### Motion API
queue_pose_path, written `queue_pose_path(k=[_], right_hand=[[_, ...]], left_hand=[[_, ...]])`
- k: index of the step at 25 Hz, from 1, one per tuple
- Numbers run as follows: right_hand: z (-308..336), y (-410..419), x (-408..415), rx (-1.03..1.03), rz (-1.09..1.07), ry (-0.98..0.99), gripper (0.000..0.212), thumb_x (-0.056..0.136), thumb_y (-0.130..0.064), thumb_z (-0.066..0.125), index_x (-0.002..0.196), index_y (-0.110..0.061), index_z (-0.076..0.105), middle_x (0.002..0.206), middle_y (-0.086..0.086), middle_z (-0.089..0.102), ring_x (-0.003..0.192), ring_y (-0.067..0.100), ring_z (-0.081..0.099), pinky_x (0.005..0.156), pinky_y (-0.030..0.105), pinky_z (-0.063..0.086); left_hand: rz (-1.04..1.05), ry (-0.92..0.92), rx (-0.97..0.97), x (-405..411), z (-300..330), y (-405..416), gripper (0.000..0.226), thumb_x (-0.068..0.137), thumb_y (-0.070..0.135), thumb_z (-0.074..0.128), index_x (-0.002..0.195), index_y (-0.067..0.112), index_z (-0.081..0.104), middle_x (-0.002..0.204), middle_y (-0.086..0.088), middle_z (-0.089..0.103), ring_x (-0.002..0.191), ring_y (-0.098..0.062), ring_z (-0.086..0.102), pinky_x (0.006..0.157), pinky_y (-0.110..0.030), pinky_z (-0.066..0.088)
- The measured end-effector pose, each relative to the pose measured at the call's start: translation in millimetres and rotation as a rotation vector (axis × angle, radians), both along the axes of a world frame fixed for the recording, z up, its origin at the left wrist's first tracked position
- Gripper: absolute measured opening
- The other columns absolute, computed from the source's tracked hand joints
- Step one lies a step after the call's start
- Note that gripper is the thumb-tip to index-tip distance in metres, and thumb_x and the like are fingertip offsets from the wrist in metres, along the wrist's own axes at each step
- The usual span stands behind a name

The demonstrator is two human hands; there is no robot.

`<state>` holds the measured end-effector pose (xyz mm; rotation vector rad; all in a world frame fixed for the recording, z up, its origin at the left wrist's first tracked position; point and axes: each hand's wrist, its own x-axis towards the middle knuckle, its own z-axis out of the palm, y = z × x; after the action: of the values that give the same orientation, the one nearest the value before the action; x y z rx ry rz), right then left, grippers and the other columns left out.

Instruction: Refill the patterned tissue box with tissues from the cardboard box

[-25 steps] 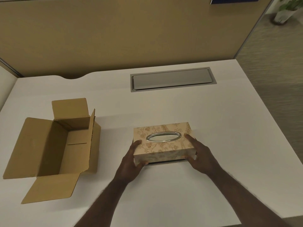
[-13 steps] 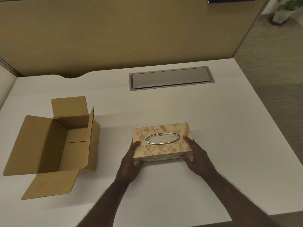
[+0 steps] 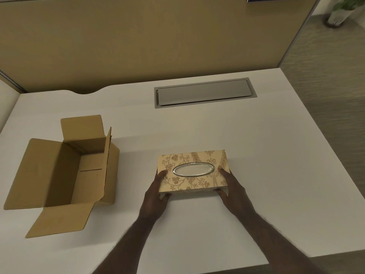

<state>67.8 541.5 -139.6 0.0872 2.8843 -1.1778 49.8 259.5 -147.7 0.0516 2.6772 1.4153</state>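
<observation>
Tan floral-patterned cardboard tissue box (image 3: 194, 171) mid white desk (image 3: 256, 155). Left hand (image 3: 156, 194), right hand (image 3: 233, 190) clasp its ends. Open brown cardboard box (image 3: 59, 175) well left. Advice: lift cover level, even grip.

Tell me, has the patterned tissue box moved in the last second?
Barely. The tissue box, held by both hands, sits the same way relative to the cardboard box; its near edge looks slightly raised.
</observation>
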Motion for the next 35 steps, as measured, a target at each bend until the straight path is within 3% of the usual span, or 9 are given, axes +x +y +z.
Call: queue_pose_path(k=[3, 9, 13, 20, 22, 25, 28, 31, 35], right_hand=[[-2, 1, 1, -0.005, 0.004, 0.002, 0.071, 0.083, -0.017, 0.074, 0.144, -0.025, 0.038, 0.152, 0.003, 0.042, 0.132, 0.027, 0.05, 0.095, 0.05, 0.051], [-2, -3, 3, 0.006, 0.018, 0.067, 0.075, 0.083, -0.015, 0.073, 0.14, -0.036, 0.028, 0.152, 0.008, 0.041, 0.127, 0.031, 0.055, 0.087, 0.05, 0.056], [0, -3, 4, 0.015, 0.022, 0.103, 0.077, 0.081, -0.013, 0.075, 0.14, -0.033, 0.03, 0.149, 0.012, 0.044, 0.119, 0.033, 0.061, 0.082, 0.046, 0.056], [4, 2, 4, 0.018, 0.06, 0.098, 0.079, 0.08, -0.015, 0.077, 0.144, -0.031, 0.034, 0.149, 0.009, 0.046, 0.122, 0.029, 0.06, 0.091, 0.042, 0.054], [10, 4, 4, 0.021, 0.061, 0.096, 0.079, 0.077, -0.019, 0.079, 0.144, -0.03, 0.038, 0.152, 0.006, 0.04, 0.129, 0.023, 0.053, 0.098, 0.039, 0.051], [20, 3, 6, 0.097, 0.011, 0.101, 0.085, 0.076, -0.041, 0.077, 0.148, -0.025, 0.036, 0.16, 0.001, 0.022, 0.139, 0.011, 0.032, 0.103, 0.029, 0.038], [31, -1, 3, 0.235, 0.004, 0.203, 0.08, 0.082, -0.057, 0.059, 0.149, -0.021, 0.033, 0.16, 0.009, 0.026, 0.146, 0.023, 0.025, 0.112, 0.037, 0.032], [48, -10, -11, 0.354, 0.061, 0.282, 0.063, 0.097, -0.055, 0.032, 0.148, -0.018, 0.033, 0.158, 0.006, 0.028, 0.146, 0.025, 0.025, 0.116, 0.039, 0.026], [78, -24, -38, 0.392, 0.113, 0.36, 0.056, 0.102, -0.04, 0.014, 0.15, -0.016, 0.03, 0.159, -0.002, 0.022, 0.148, 0.023, 0.021, 0.116, 0.04, 0.022]], left_hand=[[-0.014, 0.024, 0.0, 0, 1, 0, 0.1, 0.077, -0.007, 0.074, 0.142, 0.056, 0.03, 0.15, -0.007, 0.046, 0.119, -0.019, 0.058, 0.088, -0.004, 0.046], [-0.014, 0.039, -0.021, 3, 5, 2, 0.099, 0.079, -0.005, 0.073, 0.147, 0.047, 0.025, 0.155, -0.005, 0.04, 0.131, -0.024, 0.052, 0.097, -0.041, 0.055], [-0.042, 0.032, -0.033, 2, 8, 0, 0.097, 0.08, -0.005, 0.073, 0.149, 0.046, 0.026, 0.152, -0.004, 0.043, 0.129, -0.022, 0.053, 0.096, -0.04, 0.055], [-0.112, -0.012, -0.098, 2, 14, -6, 0.096, 0.083, 0.0, 0.067, 0.149, 0.049, 0.02, 0.156, 0.004, 0.038, 0.137, -0.019, 0.046, 0.103, -0.039, 0.05], [-0.168, 0.004, -0.113, 3, 15, -9, 0.094, 0.083, 0.011, 0.07, 0.153, 0.043, 0.017, 0.161, 0.001, 0.028, 0.147, -0.019, 0.03, 0.11, -0.041, 0.044], [-0.176, 0.009, -0.112, 3, 25, -14, 0.096, 0.081, 0.04, 0.072, 0.153, 0.035, 0.01, 0.166, 0.003, 0.001, 0.147, 0.008, -0.009, 0.118, -0.035, 0.025], [-0.148, 0.066, -0.149, -2, 44, -10, 0.097, 0.077, 0.073, 0.056, 0.153, 0.039, 0.007, 0.165, 0.01, -0.01, 0.147, 0.005, -0.01, 0.119, -0.033, 0.007], [-0.156, 0.187, -0.245, -17, 63, -4, 0.086, 0.087, 0.072, 0.04, 0.156, 0.034, 0.004, 0.165, 0.011, -0.009, 0.151, -0.007, -0.012, 0.12, -0.032, -0.006], [-0.133, 0.29, -0.352, -44, 95, -1, 0.072, 0.094, 0.064, 0.015, 0.155, 0.03, -0.002, 0.161, 0.016, -0.017, 0.147, -0.002, -0.022, 0.121, -0.029, -0.011]])
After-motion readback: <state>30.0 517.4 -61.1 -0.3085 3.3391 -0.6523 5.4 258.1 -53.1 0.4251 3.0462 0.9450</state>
